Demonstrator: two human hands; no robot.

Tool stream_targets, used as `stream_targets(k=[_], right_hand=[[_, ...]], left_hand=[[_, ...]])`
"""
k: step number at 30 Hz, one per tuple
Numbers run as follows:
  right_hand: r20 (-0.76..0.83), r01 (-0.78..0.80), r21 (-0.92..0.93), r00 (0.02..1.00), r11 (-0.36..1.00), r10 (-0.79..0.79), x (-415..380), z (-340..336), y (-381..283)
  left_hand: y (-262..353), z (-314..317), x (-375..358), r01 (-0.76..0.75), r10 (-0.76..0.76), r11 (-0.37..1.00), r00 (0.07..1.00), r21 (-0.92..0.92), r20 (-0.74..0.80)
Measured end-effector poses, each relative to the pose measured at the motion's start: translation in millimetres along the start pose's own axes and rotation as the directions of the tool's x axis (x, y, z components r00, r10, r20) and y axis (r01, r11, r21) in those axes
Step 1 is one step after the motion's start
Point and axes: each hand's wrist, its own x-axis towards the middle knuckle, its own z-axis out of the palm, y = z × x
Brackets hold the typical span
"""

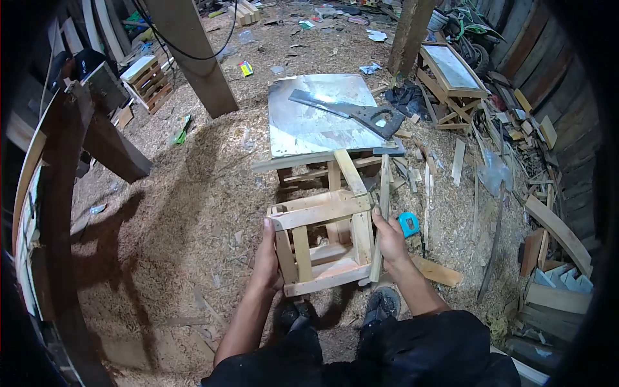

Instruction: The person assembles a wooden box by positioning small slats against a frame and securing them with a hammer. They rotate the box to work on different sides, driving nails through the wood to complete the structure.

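Timber frame (322,213), grasped between left hand (265,259) and right hand (391,242), partly hides both.

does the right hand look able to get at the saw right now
Probably not without letting go: the right hand is holding the wooden frame. Otherwise the way looks fairly free, as the saw lies uncovered on the tabletop beyond, handle toward the right.

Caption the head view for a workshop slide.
Left hand and right hand hold a pale, slatted wooden frame before a silvery, square-topped stand bearing a dark-handled metal handsaw.
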Motion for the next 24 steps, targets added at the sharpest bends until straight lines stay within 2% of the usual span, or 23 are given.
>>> stream_targets(k=[4, 5, 8, 12, 13, 15, 16, 17, 20, 21, 24], right_hand=[[-0.047, 0.069, -0.166, 0.996, 0.984, -0.077, 0, -4, 12], [-0.062, 0.097, -0.222, 0.992, 0.97, -0.113, 2, -3, 14], [-0.041, 0.085, -0.206, 0.995, 0.975, -0.096, 2, -1, 10], [-0.096, 0.077, -0.297, 0.989, 0.952, -0.11, 16, -9, 2], [-0.088, 0.156, -0.265, 0.979, 0.952, -0.185, 25, -11, -1], [-0.094, 0.159, -0.228, 0.978, 0.961, -0.185, 41, -8, -9], [-0.099, 0.163, -0.209, 0.977, 0.964, -0.186, 48, -5, -15], [-0.103, 0.151, -0.193, 0.979, 0.969, -0.173, 51, 3, -22], [-0.018, 0.093, -0.328, 0.994, 0.94, -0.105, 61, 10, -38], [0.041, 0.078, -0.286, 0.997, 0.955, -0.069, 61, 13, -42], [0.151, -0.008, -0.434, 0.985, 0.901, 0.082, 51, 20, -60]], left_hand=[[-6, 1, 5, 0.041, -0.037, 0.998, 0.993, 0.037, -0.115], [-17, -11, 16, 0.021, -0.015, 0.997, 0.997, 0.078, -0.076], [-23, -21, 21, 0.024, -0.02, 0.998, 0.997, 0.053, -0.069], [-27, -24, 22, 0.03, -0.012, 0.978, 0.996, 0.207, -0.086], [-28, -24, 21, 0.029, -0.012, 0.98, 0.996, 0.197, -0.084], [-29, -25, 22, 0.023, -0.009, 0.984, 0.997, 0.179, -0.077], [-30, -23, 19, -0.024, 0.042, 0.976, 0.996, 0.215, -0.08], [-31, -19, 13, -0.071, 0.094, 0.965, 0.992, 0.251, -0.08], [-47, -34, 0, -0.153, 0.186, 0.894, 0.982, 0.422, -0.038], [-51, -38, -6, -0.17, 0.203, 0.857, 0.979, 0.487, -0.016], [-61, -40, -30, -0.307, 0.315, 0.79, 0.946, 0.53, 0.079]])
